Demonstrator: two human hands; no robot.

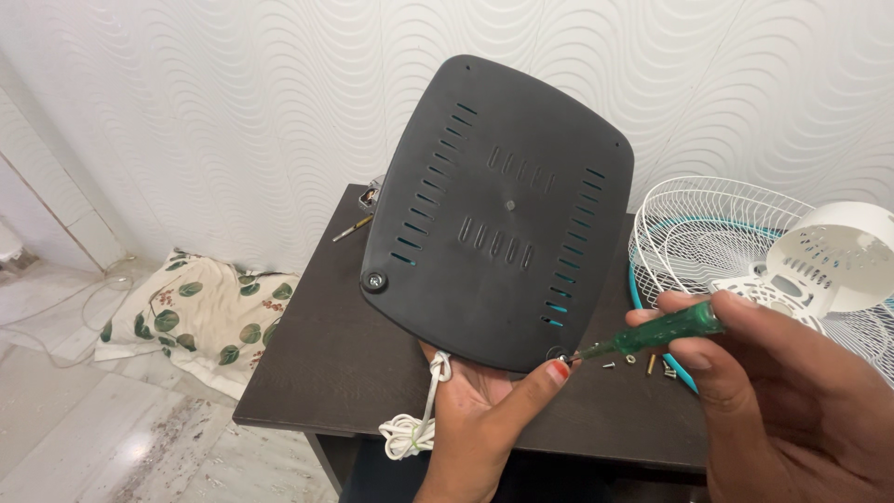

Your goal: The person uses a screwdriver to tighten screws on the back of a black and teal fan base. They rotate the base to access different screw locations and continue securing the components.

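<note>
My left hand (484, 410) holds a dark plastic base plate (498, 210) with vent slots, tilted up on edge, gripping its lower rim with the thumb near the bottom right corner. One screw (374, 280) sits in the plate's lower left corner. My right hand (792, 391) grips a green-handled screwdriver (666, 331), its tip at a hole in the plate's lower right corner. A white cord (419, 419) hangs by my left wrist.
A dark wooden table (326, 354) stands against a white wavy wall. On its right lie a white fan grille (708, 224), a white motor housing (838, 256) and several loose screws (643, 363). A screwdriver (354, 227) lies at the back. A leaf-patterned pillow (200, 312) lies on the floor.
</note>
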